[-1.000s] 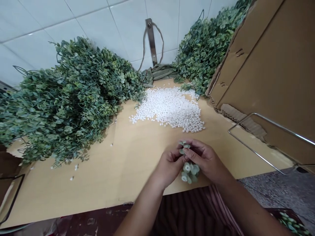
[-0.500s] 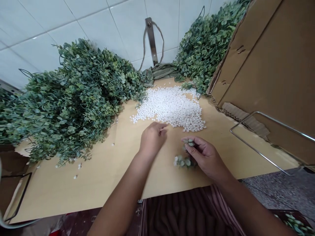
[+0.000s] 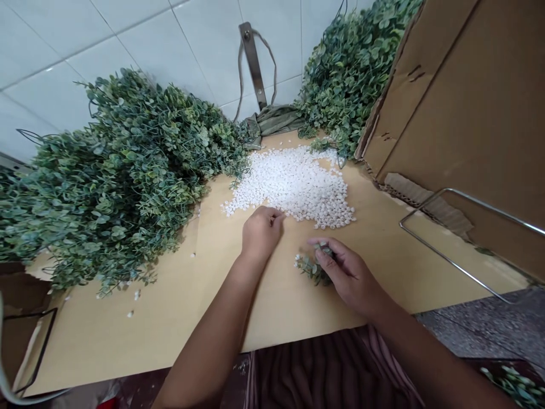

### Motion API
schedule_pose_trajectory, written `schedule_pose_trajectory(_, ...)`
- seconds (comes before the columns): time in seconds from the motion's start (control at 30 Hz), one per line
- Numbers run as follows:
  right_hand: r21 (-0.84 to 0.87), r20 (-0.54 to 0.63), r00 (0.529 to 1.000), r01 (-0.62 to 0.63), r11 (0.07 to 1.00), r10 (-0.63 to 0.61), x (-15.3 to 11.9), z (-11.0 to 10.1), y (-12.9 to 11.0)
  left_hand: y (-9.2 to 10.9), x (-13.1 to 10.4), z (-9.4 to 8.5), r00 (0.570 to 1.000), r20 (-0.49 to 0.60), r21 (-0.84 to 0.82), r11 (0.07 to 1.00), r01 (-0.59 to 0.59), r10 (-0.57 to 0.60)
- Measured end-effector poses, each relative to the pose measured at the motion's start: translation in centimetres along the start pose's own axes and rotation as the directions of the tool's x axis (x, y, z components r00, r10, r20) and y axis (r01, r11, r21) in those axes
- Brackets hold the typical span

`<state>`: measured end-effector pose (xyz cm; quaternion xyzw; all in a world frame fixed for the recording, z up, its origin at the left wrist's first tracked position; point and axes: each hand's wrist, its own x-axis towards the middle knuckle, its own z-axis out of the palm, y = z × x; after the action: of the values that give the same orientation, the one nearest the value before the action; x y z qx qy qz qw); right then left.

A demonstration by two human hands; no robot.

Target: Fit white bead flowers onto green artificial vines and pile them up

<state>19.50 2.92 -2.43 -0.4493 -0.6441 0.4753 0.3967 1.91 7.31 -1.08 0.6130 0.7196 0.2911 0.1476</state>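
Observation:
At the near edge of a spread of small white pieces (image 3: 293,184), my left hand (image 3: 261,230) rests with its fingers pinched together. What is between those fingertips, if anything, is too small to make out. To the right, my right hand (image 3: 344,270) holds a small green sprig (image 3: 313,269) between thumb and fingers, just above the board. Tiny white tips show at the sprig's left end.
Large heaps of green foliage stand at the left (image 3: 128,176) and back right (image 3: 353,68). A cardboard box (image 3: 468,113) and a bent metal wire (image 3: 451,261) are at the right. Loose white pieces (image 3: 130,313) lie at the left.
My left hand has come up to the edge of the white pieces. My right hand, with the sprig, has moved slightly left and down. The view has shifted slightly.

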Motion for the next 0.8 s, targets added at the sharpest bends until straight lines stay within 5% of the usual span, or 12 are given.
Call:
schedule_pose_trajectory(0.07, -0.009, 0.026, 0.999, 0.037, 0.999, -0.037, 0.0, 0.0, -0.2, 0.2, -0.7, -0.4, 0.992, 0.022, -0.324, 0.937, 0.127, -0.127)
schedule_pose_trajectory(0.2, -0.019, 0.064, 0.994, 0.091, 0.996, -0.09, 0.0, -0.1, -0.5, 1.6, -3.1, -1.2, 0.944, 0.211, -0.738, 0.593, 0.323, -0.252)
schedule_pose_trajectory(0.33, -0.08, 0.118, 0.992, 0.05, 0.996, -0.04, 0.0, 0.1, -0.8, 2.5, -5.5, -1.4, 0.902, 0.331, -0.795, 0.432, 0.425, -0.278)
schedule_pose_trajectory(0.8, -0.102, 0.189, 0.981, 0.061, 0.993, -0.041, 0.2, 1.1, -1.0, 1.0, -6.8, -0.5, 0.86, 0.483, -0.829, 0.232, 0.509, -0.161)
